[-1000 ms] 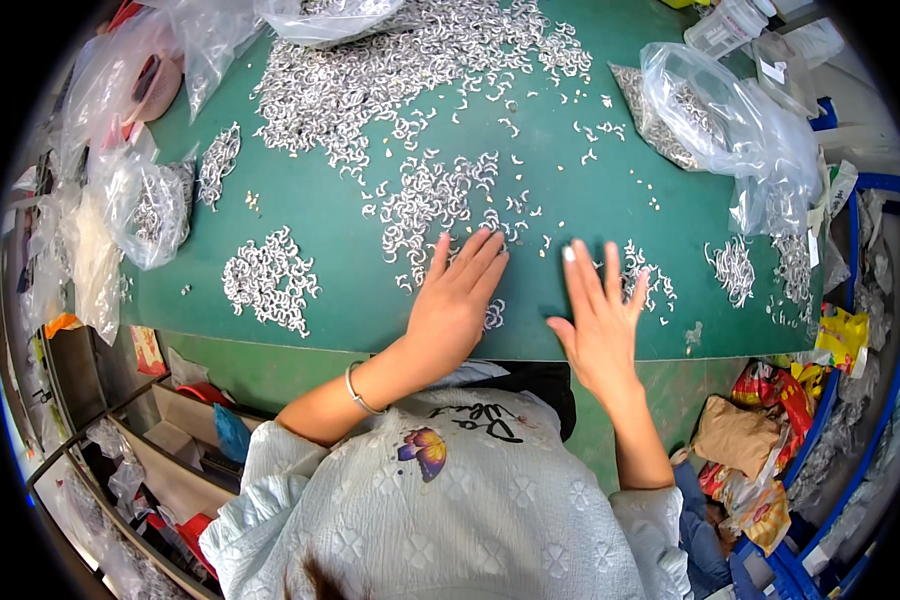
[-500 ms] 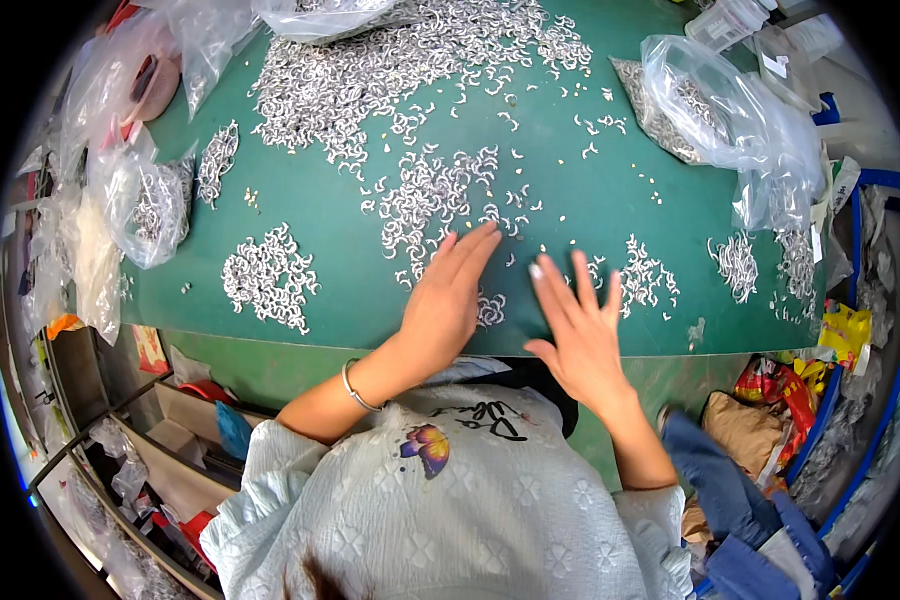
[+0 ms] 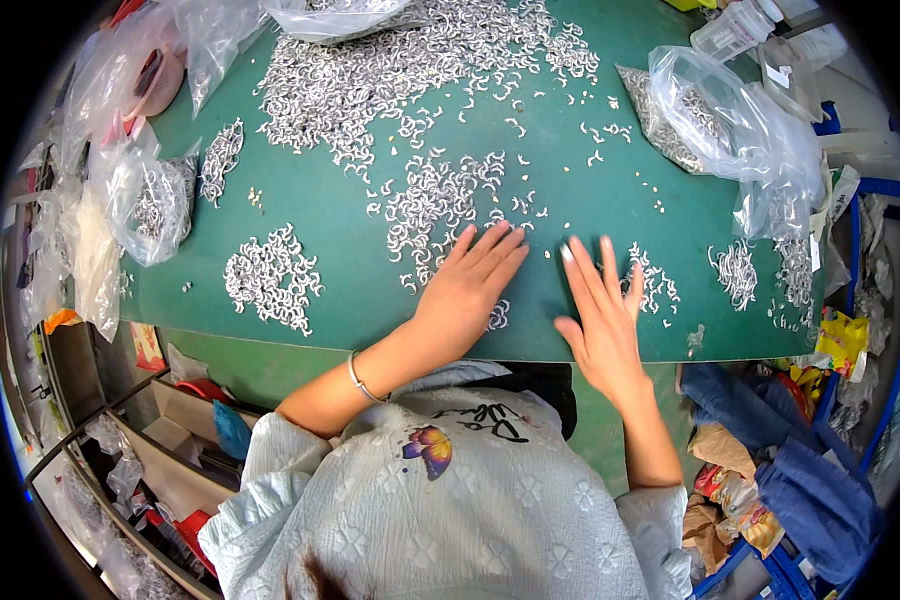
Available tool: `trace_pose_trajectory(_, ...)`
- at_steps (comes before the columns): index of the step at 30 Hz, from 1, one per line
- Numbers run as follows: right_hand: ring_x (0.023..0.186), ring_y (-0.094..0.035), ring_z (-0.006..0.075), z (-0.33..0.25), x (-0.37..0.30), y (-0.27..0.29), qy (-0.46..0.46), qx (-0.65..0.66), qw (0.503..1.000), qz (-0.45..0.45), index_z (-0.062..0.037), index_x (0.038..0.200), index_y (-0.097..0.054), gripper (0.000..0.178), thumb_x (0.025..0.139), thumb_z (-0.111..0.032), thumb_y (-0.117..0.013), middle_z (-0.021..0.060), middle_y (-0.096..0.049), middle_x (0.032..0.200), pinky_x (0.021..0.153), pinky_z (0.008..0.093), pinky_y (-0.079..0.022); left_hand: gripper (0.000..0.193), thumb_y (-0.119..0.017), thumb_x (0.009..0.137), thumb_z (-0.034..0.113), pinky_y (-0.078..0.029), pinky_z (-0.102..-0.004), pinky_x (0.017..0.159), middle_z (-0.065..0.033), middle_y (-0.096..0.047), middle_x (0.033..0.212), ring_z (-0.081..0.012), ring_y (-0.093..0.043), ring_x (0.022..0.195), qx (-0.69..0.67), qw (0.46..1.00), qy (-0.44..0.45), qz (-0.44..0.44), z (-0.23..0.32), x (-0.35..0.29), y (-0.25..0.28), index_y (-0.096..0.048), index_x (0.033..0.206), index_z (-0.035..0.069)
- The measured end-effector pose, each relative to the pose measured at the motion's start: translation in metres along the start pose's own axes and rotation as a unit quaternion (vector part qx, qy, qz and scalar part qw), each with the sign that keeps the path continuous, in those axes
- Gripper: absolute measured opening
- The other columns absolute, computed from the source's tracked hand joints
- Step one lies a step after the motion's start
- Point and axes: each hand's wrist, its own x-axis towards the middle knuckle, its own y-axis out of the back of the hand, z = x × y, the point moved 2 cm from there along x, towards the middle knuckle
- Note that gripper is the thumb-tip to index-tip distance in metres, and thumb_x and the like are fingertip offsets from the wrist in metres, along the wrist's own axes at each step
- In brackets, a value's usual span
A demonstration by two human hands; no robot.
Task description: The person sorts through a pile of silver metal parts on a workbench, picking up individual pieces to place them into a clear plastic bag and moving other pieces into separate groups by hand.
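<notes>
My left hand (image 3: 470,295) lies palm down with fingers stretched out, at the right edge of a loose pile of small silvery curved metal pieces (image 3: 430,205). A small cluster of the same pieces (image 3: 498,315) shows beside its palm, partly hidden by it. My right hand (image 3: 605,330) is flat too, its fingers spread. Its fingertips are beside another small pile of curved pieces (image 3: 655,280), part of which the fingers cover. Neither hand grips anything that I can see. Whatever lies under the palms is hidden.
A large heap of curved pieces (image 3: 370,95) spreads over the far side of the green table (image 3: 570,210). Smaller piles lie left (image 3: 270,278) and right (image 3: 735,272). Part-filled plastic bags (image 3: 710,120) stand at both sides. Blue denim (image 3: 815,500) shows at lower right.
Both hands have slid a little to the right over the table. The fingers of my left hand have spread slightly. The blue denim at the lower right has shifted and covers more of the packages there.
</notes>
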Motion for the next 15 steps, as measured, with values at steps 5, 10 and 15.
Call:
trace_pose_trajectory(5,0.145,-0.024,0.0334,-0.001,0.045,-0.013,0.033,-0.037,0.999,0.019,-0.0011,0.138,-0.047,0.061,0.087,-0.03,-0.066,0.0067,-0.036,0.152,0.112,0.066,-0.012,0.059,-0.059,0.069,-0.006,-0.022,-0.0548,0.116,-0.0177,-0.047,0.142,-0.0348,-0.035,0.139,0.02,0.999,-0.015,-0.021,-0.001,0.0,0.0,-0.053,0.128,-0.006)
trace_pose_trajectory(10,0.145,-0.022,0.034,-0.006,0.018,-0.006,0.015,-0.027,0.999,-0.035,-0.0016,0.139,-0.046,0.066,0.085,-0.03,-0.068,0.0073,-0.035,0.152,0.111,0.0666,-0.012,0.055,-0.059,0.069,-0.005,-0.022,-0.0557,0.115,-0.0176,-0.048,0.142,-0.0353,-0.036,0.139,0.037,0.999,0.007,-0.012,-0.005,-0.01,0.007,-0.056,0.125,-0.006)
trace_pose_trajectory(15,0.145,-0.022,0.0339,-0.014,0.039,-0.015,0.039,-0.032,0.999,0.005,-0.0024,0.141,-0.044,0.068,0.084,-0.031,-0.068,0.0065,-0.036,0.152,0.111,0.0674,-0.014,0.054,-0.059,0.07,-0.005,-0.021,-0.0571,0.115,-0.018,-0.05,0.139,-0.0357,-0.037,0.138,0.026,1.0,-0.009,0.001,-0.001,0.0,0.002,-0.056,0.124,-0.006)
